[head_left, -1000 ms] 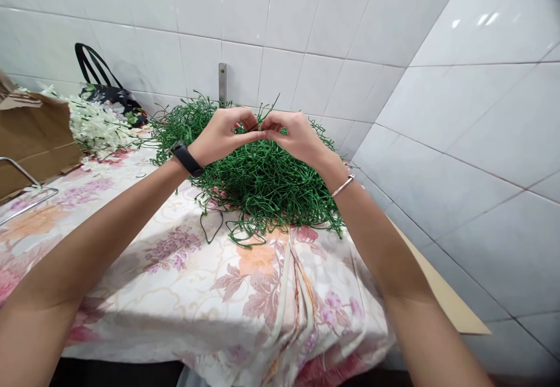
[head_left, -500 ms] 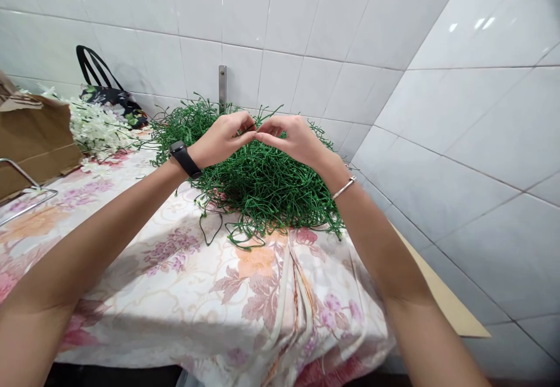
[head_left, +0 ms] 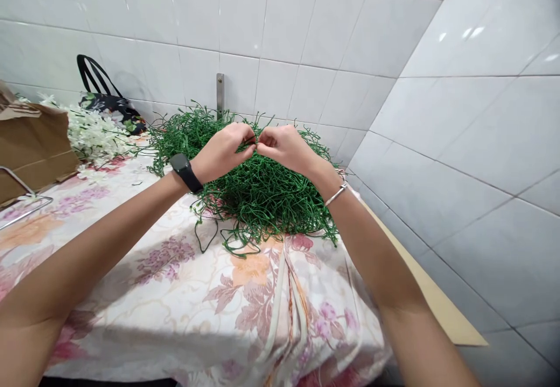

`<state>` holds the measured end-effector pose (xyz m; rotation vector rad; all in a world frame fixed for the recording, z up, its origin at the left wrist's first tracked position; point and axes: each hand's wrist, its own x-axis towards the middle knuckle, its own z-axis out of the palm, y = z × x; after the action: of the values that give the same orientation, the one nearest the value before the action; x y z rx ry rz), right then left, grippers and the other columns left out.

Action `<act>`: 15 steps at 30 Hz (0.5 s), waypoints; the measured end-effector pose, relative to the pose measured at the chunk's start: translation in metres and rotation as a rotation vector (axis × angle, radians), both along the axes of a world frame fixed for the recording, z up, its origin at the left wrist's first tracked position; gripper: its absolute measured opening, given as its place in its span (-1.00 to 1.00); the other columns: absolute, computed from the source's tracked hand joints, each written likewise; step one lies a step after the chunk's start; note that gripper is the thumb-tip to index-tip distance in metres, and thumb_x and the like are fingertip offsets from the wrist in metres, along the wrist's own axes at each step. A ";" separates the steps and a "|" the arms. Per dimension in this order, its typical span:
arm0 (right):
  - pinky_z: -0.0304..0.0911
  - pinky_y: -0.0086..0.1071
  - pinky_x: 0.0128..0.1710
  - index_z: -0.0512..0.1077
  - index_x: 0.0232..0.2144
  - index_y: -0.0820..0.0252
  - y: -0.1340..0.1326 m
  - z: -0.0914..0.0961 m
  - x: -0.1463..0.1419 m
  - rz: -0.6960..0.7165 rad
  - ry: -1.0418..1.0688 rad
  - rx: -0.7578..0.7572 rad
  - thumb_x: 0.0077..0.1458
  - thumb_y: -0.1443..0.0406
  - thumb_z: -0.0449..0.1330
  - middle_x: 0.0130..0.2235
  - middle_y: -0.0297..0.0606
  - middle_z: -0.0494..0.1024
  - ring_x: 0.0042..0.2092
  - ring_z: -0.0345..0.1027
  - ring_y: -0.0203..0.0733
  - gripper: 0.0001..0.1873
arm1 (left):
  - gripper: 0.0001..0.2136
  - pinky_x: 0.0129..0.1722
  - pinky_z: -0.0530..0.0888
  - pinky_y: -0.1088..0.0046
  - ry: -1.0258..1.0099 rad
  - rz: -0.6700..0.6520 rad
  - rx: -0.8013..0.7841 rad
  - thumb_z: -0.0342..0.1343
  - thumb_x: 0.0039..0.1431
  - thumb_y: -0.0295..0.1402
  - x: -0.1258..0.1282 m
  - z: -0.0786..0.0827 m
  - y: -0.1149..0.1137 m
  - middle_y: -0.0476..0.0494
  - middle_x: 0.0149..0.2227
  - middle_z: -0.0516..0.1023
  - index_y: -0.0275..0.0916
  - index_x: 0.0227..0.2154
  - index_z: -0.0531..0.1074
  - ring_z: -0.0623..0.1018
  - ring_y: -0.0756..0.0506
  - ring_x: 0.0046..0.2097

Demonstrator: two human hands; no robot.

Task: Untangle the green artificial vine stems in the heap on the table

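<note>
A large tangled heap of thin green artificial flower stems (head_left: 271, 194) lies on the table against the wall. Above it, my left hand (head_left: 225, 150), with a black watch at the wrist, has its thumb and fingers pinched together. My right hand (head_left: 286, 147), a bracelet on its wrist, is pinched in the same way. The fingertips of both hands meet over the middle of the heap. Whatever lies between them is too small to make out against the green. A few stems stray from the heap's front edge onto the cloth.
A floral tablecloth (head_left: 170, 311) covers the table. White artificial flowers (head_left: 98, 136), a brown paper bag (head_left: 32, 142), a bent metal wire stand (head_left: 26, 203) and a black floral handbag (head_left: 114, 110) are on the left. Tiled walls close off the back and right, where a tan board (head_left: 429, 293) leans.
The view has tilted up slightly, so the scene sits a little lower. My hands stay fingertip to fingertip over the heap, with the fingers slightly shifted.
</note>
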<state>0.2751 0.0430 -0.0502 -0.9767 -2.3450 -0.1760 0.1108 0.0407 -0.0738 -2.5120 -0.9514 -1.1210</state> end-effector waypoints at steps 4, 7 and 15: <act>-0.10 -0.45 -0.50 0.24 -0.65 0.26 -0.003 -0.003 -0.008 -0.145 -0.132 0.117 -0.11 0.30 0.01 -0.59 -0.33 0.28 -0.53 -0.01 -0.41 -0.83 | -0.90 -0.34 0.28 0.41 0.171 0.154 0.161 -0.08 0.10 -0.36 0.004 -0.007 -0.002 -0.17 -0.39 0.36 -0.29 -0.42 0.25 0.33 -0.10 -0.31; -0.12 -0.44 -0.49 0.21 -0.67 0.25 -0.006 -0.003 -0.009 -0.185 -0.182 0.168 -0.11 0.31 0.00 -0.60 -0.32 0.26 -0.53 -0.08 -0.40 -0.83 | -0.85 -0.34 0.28 0.41 0.217 0.153 0.196 -0.12 0.14 -0.31 0.004 -0.009 -0.001 -0.18 -0.39 0.36 -0.29 -0.41 0.24 0.33 -0.11 -0.32; -0.03 -0.42 -0.35 0.18 -0.63 0.24 0.000 -0.005 -0.005 -0.085 -0.251 0.299 -0.07 0.35 -0.03 -0.56 -0.33 0.24 -0.49 -0.09 -0.38 -0.86 | -0.85 -0.36 0.27 0.39 0.253 0.201 0.206 -0.17 0.16 -0.37 0.005 -0.012 0.000 -0.20 -0.41 0.35 -0.30 -0.42 0.24 0.32 -0.12 -0.34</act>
<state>0.2697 0.0435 -0.0548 -0.9493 -2.4059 -0.6982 0.1159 0.0406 -0.0853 -2.2668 -0.9408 -0.7761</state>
